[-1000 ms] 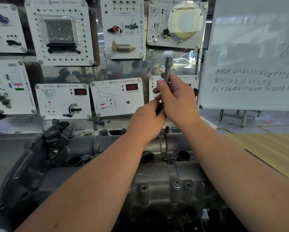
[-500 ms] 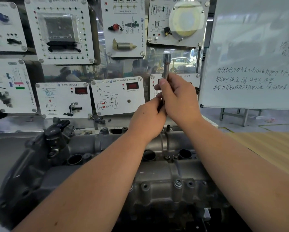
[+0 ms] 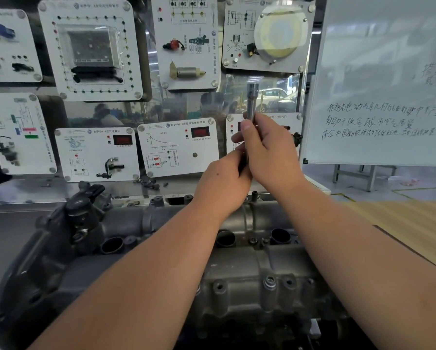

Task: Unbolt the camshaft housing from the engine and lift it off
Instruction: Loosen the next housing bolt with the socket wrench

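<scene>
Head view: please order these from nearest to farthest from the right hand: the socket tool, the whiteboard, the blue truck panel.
1. socket tool: gripped in the right hand, standing upright.
2. whiteboard: to the right, behind.
3. blue truck panel: far upper left on the wall.

An upright socket tool (image 3: 251,102) was gripped by the right hand (image 3: 268,152) and the left hand (image 3: 223,183) above the camshaft housing (image 3: 237,274), before wall-mounted training panels (image 3: 179,147).
</scene>
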The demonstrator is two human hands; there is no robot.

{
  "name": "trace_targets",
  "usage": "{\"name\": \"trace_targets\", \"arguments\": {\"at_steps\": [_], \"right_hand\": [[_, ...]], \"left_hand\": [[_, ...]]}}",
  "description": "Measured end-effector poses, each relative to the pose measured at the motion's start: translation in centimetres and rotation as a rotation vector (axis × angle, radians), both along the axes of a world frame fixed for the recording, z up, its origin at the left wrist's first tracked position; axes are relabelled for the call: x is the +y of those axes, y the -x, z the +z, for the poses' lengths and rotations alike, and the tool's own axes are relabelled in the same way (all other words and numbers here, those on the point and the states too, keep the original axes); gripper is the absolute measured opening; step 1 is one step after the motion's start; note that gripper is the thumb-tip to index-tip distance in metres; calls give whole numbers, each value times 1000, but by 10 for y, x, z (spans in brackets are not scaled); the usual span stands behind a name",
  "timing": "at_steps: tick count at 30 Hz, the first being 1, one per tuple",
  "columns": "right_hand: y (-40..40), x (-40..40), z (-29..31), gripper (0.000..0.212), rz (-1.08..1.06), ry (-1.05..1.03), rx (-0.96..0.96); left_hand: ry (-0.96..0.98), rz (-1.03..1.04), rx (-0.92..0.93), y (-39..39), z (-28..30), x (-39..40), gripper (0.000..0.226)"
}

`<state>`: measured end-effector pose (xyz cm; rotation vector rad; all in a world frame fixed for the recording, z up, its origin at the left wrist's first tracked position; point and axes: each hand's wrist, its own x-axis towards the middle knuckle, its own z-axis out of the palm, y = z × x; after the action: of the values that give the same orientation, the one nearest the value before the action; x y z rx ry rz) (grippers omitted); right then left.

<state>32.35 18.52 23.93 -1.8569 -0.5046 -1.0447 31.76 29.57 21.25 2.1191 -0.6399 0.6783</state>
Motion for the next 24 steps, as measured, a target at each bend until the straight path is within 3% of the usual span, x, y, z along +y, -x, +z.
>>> {"name": "trace_targets", "arguments": {"at_steps": [2,5,9,16,18,24], "right_hand": [[0,0,-1,15,28,-9,11],[0,0,-3,28,74,-67,8],[0,0,-1,17,35,-44,-5],[-1,0,-1,19,51,-46,21],[1,0,-1,32,66,-74,14],[0,0,0,8,43,-67,1]], "left_hand": [[-4,18,-3,-1,1,1,6],[10,33,7,-2,2,1,11],[22,17,12,-1,2,0,16],[-29,24,-25,-1,1,1,5],[-19,29,-15,-1,1,1,8],[-1,3,-4,0,1,0,16]]}}
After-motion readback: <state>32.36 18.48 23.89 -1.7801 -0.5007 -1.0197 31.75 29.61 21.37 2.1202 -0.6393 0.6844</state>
